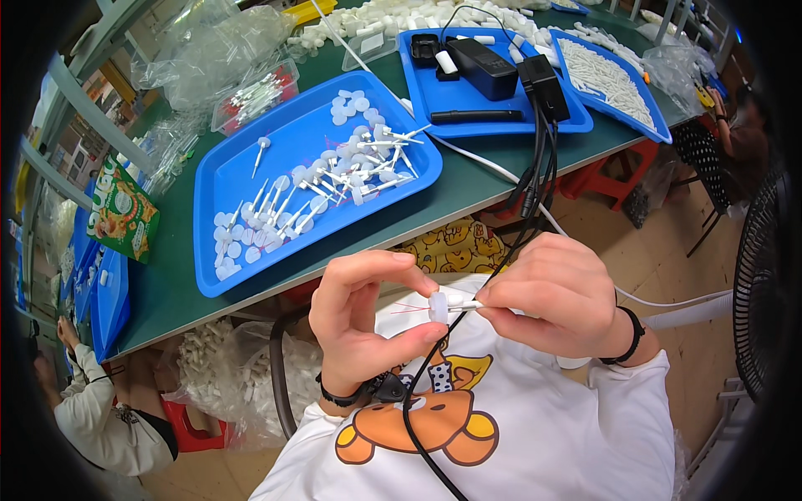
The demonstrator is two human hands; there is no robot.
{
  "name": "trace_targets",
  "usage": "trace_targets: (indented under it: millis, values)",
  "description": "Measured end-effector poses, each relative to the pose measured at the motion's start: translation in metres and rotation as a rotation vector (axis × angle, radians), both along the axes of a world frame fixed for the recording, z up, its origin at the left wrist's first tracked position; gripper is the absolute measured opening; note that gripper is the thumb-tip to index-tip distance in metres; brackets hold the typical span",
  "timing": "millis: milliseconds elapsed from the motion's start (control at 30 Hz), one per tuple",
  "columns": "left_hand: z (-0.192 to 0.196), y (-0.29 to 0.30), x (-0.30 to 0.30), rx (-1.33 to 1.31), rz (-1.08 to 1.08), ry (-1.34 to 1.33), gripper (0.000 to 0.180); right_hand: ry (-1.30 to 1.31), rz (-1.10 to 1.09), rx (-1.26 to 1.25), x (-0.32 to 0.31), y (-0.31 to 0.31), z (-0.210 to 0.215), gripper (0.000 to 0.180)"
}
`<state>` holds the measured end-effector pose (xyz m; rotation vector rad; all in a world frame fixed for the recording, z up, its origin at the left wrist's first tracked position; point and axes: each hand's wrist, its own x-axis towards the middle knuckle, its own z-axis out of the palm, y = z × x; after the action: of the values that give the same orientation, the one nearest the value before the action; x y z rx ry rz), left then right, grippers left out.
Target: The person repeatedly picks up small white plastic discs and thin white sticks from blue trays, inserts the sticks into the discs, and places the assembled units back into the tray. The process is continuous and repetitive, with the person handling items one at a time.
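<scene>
Above my lap, my left hand grips the rim of a small translucent white disc between thumb and forefinger. Thin red wires stick out from the disc's left side. My right hand pinches slim white stick-like parts that meet the disc from the right; its fingertips hide their far ends. On the table ahead, a blue tray carries many similar white discs, several with white sticks attached. A black cable runs down past the held parts.
A second blue tray holds black devices and cables. Farther right, another tray is filled with white sticks. A green snack bag stands at left. A black fan is at right. Other people sit at the left and far right.
</scene>
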<state>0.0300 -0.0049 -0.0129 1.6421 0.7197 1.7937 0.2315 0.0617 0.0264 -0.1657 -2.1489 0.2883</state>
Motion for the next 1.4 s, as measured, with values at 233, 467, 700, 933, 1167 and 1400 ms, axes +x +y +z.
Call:
trace_targets:
  millis: [233, 467, 700, 933, 1167, 1400]
  values:
    - [0.0033, 0.0012, 0.0009, 0.037, 0.055, -0.008, 0.063, -0.027, -0.062, -0.074, -0.0015, -0.0020, 0.0018, 0.022]
    - [0.0036, 0.0005, -0.0030, 0.031, 0.086, -0.033, 0.061, 0.004, -0.071, -0.065, -0.0009, -0.0017, 0.0034, 0.021]
    - [0.0036, 0.0000, -0.0032, 0.016, 0.068, -0.024, 0.059, -0.009, -0.069, -0.015, 0.0005, -0.0003, 0.0035, 0.021]
    - [0.0023, 0.0007, -0.0046, 0.034, 0.085, -0.002, 0.058, -0.027, -0.081, -0.022, 0.0011, -0.0002, 0.0031, 0.023]
    - [0.0026, 0.0009, -0.0054, 0.041, 0.115, -0.034, 0.057, -0.045, -0.119, -0.027, 0.0029, 0.0014, 0.0066, 0.026]
    - [0.0035, 0.0014, -0.0057, 0.048, 0.116, -0.034, 0.057, -0.058, -0.097, -0.034, 0.0031, 0.0012, 0.0069, 0.027]
